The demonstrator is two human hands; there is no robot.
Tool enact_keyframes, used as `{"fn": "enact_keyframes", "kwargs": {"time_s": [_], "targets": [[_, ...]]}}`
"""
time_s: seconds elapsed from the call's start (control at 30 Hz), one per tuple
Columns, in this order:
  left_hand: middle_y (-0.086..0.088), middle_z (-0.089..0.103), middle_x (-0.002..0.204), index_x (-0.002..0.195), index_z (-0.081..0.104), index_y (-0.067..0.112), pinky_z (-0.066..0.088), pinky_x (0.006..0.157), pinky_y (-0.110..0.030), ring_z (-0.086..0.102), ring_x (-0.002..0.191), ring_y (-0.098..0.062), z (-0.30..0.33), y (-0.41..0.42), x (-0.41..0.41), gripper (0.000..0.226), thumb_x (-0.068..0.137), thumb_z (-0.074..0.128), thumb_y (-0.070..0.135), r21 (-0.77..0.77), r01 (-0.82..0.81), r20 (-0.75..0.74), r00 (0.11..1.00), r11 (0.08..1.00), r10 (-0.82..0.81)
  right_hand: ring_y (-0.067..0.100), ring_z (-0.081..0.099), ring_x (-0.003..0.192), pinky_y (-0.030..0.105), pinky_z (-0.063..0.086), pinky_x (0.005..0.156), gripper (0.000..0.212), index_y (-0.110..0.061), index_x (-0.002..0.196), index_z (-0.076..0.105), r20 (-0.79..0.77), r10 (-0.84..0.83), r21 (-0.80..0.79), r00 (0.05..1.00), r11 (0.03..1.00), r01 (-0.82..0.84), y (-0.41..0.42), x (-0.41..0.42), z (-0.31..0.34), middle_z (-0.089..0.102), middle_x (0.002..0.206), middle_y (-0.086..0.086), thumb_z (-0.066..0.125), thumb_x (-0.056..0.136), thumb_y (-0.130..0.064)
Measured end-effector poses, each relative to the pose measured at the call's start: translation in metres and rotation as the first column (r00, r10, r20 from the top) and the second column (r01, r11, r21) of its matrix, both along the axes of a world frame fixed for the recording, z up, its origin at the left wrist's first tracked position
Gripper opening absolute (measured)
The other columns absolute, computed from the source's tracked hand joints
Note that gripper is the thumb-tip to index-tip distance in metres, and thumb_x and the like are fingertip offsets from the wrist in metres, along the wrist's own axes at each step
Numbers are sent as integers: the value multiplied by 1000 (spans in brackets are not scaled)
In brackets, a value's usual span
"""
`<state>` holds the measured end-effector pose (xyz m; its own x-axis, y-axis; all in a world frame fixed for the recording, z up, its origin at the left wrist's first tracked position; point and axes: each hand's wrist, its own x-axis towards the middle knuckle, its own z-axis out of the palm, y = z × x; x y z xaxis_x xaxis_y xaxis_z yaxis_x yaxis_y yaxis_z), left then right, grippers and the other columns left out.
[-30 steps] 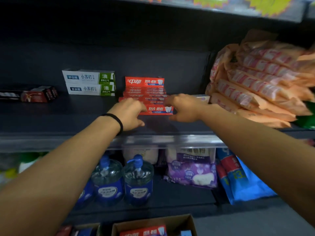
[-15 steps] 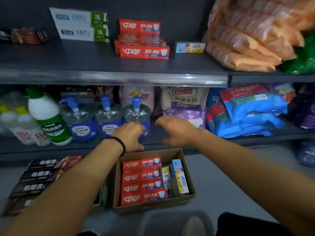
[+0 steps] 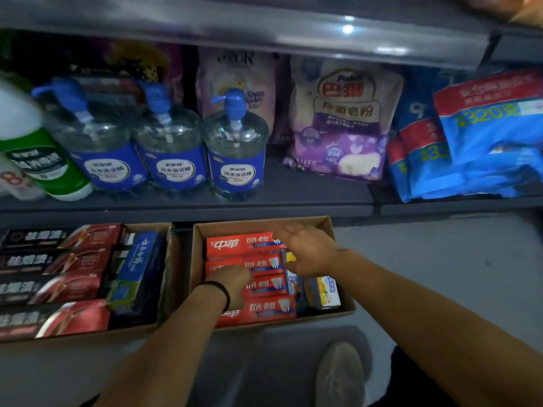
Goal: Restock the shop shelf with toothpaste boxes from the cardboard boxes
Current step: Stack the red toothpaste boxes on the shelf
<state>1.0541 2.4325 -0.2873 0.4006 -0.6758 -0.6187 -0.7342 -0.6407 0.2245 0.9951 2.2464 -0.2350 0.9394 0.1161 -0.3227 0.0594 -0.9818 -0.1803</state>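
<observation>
An open cardboard box (image 3: 264, 223) stands on the floor below the shelves. Inside it lie several red toothpaste boxes (image 3: 244, 244) in a row, with small children's toothpaste boxes (image 3: 323, 290) at its right end. My left hand (image 3: 233, 286), a black band on its wrist, is down on the left part of the red boxes; its fingers are hidden under the hand. My right hand (image 3: 308, 251) hovers with spread fingers over the right ends of the upper red boxes. The upper shelf's front edge (image 3: 264, 33) runs along the top of the view.
A second cardboard box (image 3: 169, 274) to the left holds black-and-red toothpaste boxes (image 3: 58, 262) and a blue one (image 3: 138, 259). The lower shelf carries pump bottles (image 3: 235, 148), a green-and-white bottle (image 3: 35, 160), a purple bag (image 3: 343, 121) and blue packs (image 3: 484, 136). My shoe (image 3: 340, 374) is below.
Both hands left the red toothpaste stack on the upper shelf and came down into the cardboard box on the floor. The view tilted down with them.
</observation>
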Motion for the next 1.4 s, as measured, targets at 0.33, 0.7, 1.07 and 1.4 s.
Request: {"fn": "enact_keyframes", "kwargs": {"time_s": [0.33, 0.7, 1.07, 1.4], "targets": [[-5, 56, 132, 134, 51, 22, 42, 105, -38, 54, 118, -24, -38, 3, -12, 58, 80, 70, 27, 52, -67, -169, 983, 996, 75, 21, 40, 132, 38, 33, 109, 68, -18, 143, 32, -89, 1, -20, 996, 1000, -3, -1, 0, -35, 42, 146, 5, 64, 87, -38], [-3, 50, 131, 117, 51, 23, 43, 102, -37, 51, 117, -23, -31, 8, -8, 45, 78, 73, 21, 87, -132, -184, 972, 987, 146, 21, 43, 131, 40, 36, 109, 64, -20, 142, 37, -59, -11, -30, 998, 1000, 10, -3, 4, -32, 45, 144, 4, 64, 87, -41], [-1, 51, 133, 127, 54, 19, 42, 103, -35, 50, 121, -21, 4, 6, 12, 56, 76, 76, 18, -75, -24, -43, 999, 997, 21, 21, 50, 121, 37, 45, 97, 55, -18, 137, 42, -104, -50, -23, 993, 999, 48, -3, 36, -58, 50, 137, 4, 62, 89, -38], [0, 50, 132, 130, 52, 20, 43, 101, -33, 49, 120, -19, 25, 6, 23, 56, 78, 74, 23, -145, -38, 9, 999, 989, 40, 23, 39, 131, 38, 38, 107, 64, -14, 143, 35, -52, -53, -41, 997, 998, 51, -2, 46, -84, 38, 145, 7, 64, 89, -34]]}}
